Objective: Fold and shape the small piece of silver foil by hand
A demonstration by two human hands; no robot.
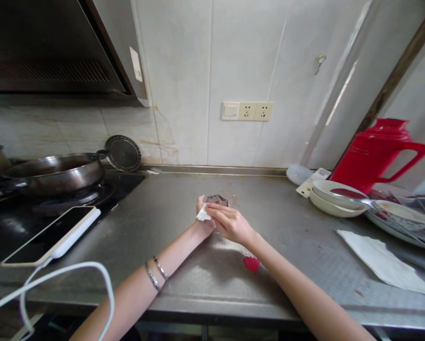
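Fingers [215, 209] of the right hand [232, 224] are pinched together on a small white tissue [203, 214], probably bunched so that the tips can bear on a small area. Touching or just behind them is a round, dark-rimmed object [217, 198]; the left hand [204, 226] appears to curl around it with the thumb raised, likely steadying it, though its other fingers are mostly hidden. What the object is, I cannot tell.

Nearer the body than the fingertips, a red piece [251, 264] lies on the steel counter [184, 189] beside the right forearm. Well to their right a white paper sheet [383, 260] lies flat, perhaps kept within reach. Well to their left, a phone [52, 237] rests by the hob, seemingly joined to a white cable [66, 267], maybe for power.

Beyond the fingers, on the right, bowls [336, 201] sit nested, presumably saving room, before a red thermos [375, 149]. Far left, a pan [61, 173] stands on the hob [127, 184]; a dark disc [123, 153] leans against the wall.
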